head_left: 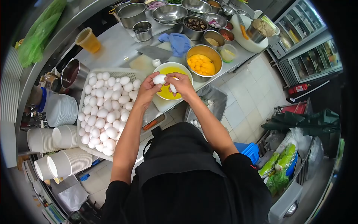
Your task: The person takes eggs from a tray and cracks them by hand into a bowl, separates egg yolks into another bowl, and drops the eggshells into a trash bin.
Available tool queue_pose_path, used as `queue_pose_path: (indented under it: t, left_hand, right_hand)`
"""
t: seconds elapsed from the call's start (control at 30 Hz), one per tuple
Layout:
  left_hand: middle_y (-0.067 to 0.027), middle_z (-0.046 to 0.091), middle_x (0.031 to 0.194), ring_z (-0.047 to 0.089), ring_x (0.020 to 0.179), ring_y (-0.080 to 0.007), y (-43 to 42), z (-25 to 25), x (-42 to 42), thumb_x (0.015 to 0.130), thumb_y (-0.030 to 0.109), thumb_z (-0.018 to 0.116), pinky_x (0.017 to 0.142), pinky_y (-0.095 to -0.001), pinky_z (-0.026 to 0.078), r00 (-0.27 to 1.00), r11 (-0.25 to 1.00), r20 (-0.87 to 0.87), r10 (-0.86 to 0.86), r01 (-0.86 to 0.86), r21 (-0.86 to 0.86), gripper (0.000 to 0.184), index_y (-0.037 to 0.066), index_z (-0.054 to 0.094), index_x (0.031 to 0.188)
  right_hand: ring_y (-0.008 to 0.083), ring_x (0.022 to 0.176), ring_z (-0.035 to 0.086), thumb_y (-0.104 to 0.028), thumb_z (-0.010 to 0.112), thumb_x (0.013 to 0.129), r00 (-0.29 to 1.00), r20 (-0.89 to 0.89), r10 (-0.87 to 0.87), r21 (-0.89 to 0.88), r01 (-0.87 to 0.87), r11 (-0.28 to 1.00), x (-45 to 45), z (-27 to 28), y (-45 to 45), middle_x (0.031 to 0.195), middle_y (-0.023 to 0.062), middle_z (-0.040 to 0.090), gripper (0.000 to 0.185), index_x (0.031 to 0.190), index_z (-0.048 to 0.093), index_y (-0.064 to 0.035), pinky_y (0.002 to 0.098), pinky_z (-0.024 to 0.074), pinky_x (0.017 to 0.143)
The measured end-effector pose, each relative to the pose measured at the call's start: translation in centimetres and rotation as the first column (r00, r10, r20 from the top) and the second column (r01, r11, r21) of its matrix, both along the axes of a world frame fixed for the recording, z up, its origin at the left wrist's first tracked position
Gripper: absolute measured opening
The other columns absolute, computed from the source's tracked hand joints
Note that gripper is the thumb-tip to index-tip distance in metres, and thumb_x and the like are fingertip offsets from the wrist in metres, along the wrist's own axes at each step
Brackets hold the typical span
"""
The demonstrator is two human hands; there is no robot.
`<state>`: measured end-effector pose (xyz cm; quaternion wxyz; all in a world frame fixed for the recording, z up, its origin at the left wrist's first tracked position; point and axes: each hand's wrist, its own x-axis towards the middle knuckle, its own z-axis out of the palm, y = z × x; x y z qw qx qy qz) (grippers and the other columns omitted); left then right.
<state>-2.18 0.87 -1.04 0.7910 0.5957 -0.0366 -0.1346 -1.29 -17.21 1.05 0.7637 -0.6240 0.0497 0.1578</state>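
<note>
Over a white bowl of clear yellow liquid (pixel 167 94), my left hand (pixel 148 89) is closed round a white egg (pixel 159 79). My right hand (pixel 182 86) holds a second white egg or shell piece (pixel 173 88) in its curled fingers, its fingertips close to the first egg. Just behind the bowl, a metal pot (pixel 204 76) contains several yolks (pixel 200 64). A broken white shell (pixel 156 62) lies on the board beyond the bowl. To the left, a pale plastic basket (pixel 80 108) is piled with many white eggs (pixel 111 132).
Below the table's edge stands a grey bin (pixel 220 98) with shells inside. Metal bowls of ingredients (pixel 195 24), a blue cloth (pixel 179 43) and an orange-tinted cup (pixel 88 40) are at the back. Stacked white containers (pixel 71 162) stand at the left.
</note>
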Motion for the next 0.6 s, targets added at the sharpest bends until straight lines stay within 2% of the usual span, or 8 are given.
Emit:
queue_pose_path:
  t: [0.03, 0.1, 0.17, 0.23, 0.33, 0.5, 0.57, 0.6]
  left_hand:
    - [-0.0085, 0.062, 0.119, 0.060, 0.100, -0.0149, -0.7, 0.2, 0.1, 0.086, 0.006, 0.069, 0.081, -0.0276, 0.051, 0.999, 0.998, -0.046, 0.029, -0.026, 0.056, 0.058, 0.001, 0.044, 0.137]
    - [-0.0086, 0.062, 0.119, 0.062, 0.098, -0.0149, -1.6, 0.1, 0.5, 0.085, 0.006, 0.070, 0.080, -0.0271, 0.052, 0.994, 0.992, -0.096, 0.051, -0.039, 0.122, 0.056, 0.001, 0.048, 0.136]
    - [-0.0105, 0.064, 0.116, 0.064, 0.093, -0.0155, -2.2, -0.5, 1.2, 0.084, 0.005, 0.070, 0.079, -0.0270, 0.053, 0.989, 0.958, -0.111, 0.100, -0.066, 0.279, 0.049, -0.002, 0.055, 0.130]
    - [-0.0114, 0.065, 0.114, 0.065, 0.091, -0.0158, -2.5, -0.7, 1.6, 0.083, 0.004, 0.069, 0.079, -0.0270, 0.053, 0.991, 0.944, -0.092, 0.096, -0.061, 0.325, 0.047, -0.003, 0.056, 0.128]
    - [-0.0132, 0.065, 0.113, 0.066, 0.090, -0.0168, -2.8, -1.6, 2.3, 0.083, 0.000, 0.066, 0.080, -0.0269, 0.053, 0.995, 0.917, -0.052, 0.081, -0.053, 0.395, 0.044, -0.004, 0.057, 0.126]
    - [-0.0142, 0.064, 0.118, 0.064, 0.100, -0.0188, -2.8, -2.7, 2.5, 0.082, -0.005, 0.061, 0.084, -0.0274, 0.052, 0.999, 0.929, 0.026, 0.025, -0.033, 0.368, 0.040, -0.004, 0.059, 0.123]
    - [-0.0134, 0.062, 0.122, 0.061, 0.108, -0.0192, -2.7, -1.7, 2.0, 0.081, -0.008, 0.058, 0.087, -0.0295, 0.051, 0.951, 0.787, 0.299, -0.077, -0.126, 0.604, 0.038, -0.002, 0.061, 0.119]
    - [-0.0134, 0.062, 0.122, 0.061, 0.108, -0.0192, -2.7, -1.0, 1.8, 0.081, -0.008, 0.058, 0.087, -0.0295, 0.051, 0.952, 0.787, 0.297, -0.079, -0.124, 0.605, 0.038, -0.002, 0.061, 0.119]
  right_hand:
    - [0.0123, 0.052, 0.057, -0.021, 0.071, 0.082, 1.000, -0.003, -0.006, 0.001, 0.006, 1.000, 0.3, -0.5, -0.4, 0.072, 0.0074, 0.064, 0.032, 0.104, 0.066, 0.0013, 0.0244, 0.0412, 0.039]
    - [0.0105, 0.055, 0.059, -0.024, 0.074, 0.078, 0.996, 0.089, 0.032, -0.295, -0.004, 0.955, 0.7, -1.3, -1.3, 0.066, 0.0072, 0.063, 0.035, 0.101, 0.068, 0.0019, 0.0243, 0.0418, 0.039]
    - [0.0165, 0.057, 0.064, -0.025, 0.076, 0.074, 0.996, 0.085, 0.025, -0.383, 0.010, 0.924, 0.9, -1.7, -1.4, 0.064, 0.0110, 0.065, 0.036, 0.097, 0.070, 0.0020, 0.0288, 0.0479, 0.046]
    - [0.0284, 0.064, 0.068, -0.023, 0.075, 0.073, 0.844, 0.528, 0.096, -0.578, 0.274, 0.769, 1.1, -2.9, -1.2, 0.067, 0.0176, 0.067, 0.032, 0.093, 0.070, 0.0011, 0.0357, 0.0534, 0.057]
    - [0.0373, 0.073, 0.068, -0.020, 0.073, 0.072, 0.838, 0.533, 0.118, -0.634, 0.303, 0.712, 1.0, -3.3, -1.2, 0.075, 0.0216, 0.067, 0.026, 0.087, 0.070, 0.0005, 0.0398, 0.0547, 0.068]
    - [0.0365, 0.076, 0.066, -0.014, 0.069, 0.072, 0.697, 0.692, 0.190, -0.594, 0.400, 0.698, 1.3, -3.4, -2.2, 0.080, 0.0190, 0.067, 0.022, 0.091, 0.069, -0.0023, 0.0420, 0.0543, 0.067]
    - [0.0360, 0.077, 0.066, -0.012, 0.068, 0.072, 0.627, 0.740, 0.242, -0.596, 0.446, 0.667, 1.3, -3.6, -2.8, 0.082, 0.0178, 0.067, 0.023, 0.093, 0.068, -0.0032, 0.0424, 0.0541, 0.067]
    - [0.0356, 0.077, 0.066, -0.011, 0.067, 0.072, 0.586, 0.757, 0.288, -0.601, 0.454, 0.658, 1.3, -3.2, -3.2, 0.082, 0.0167, 0.067, 0.024, 0.095, 0.067, -0.0039, 0.0428, 0.0539, 0.066]
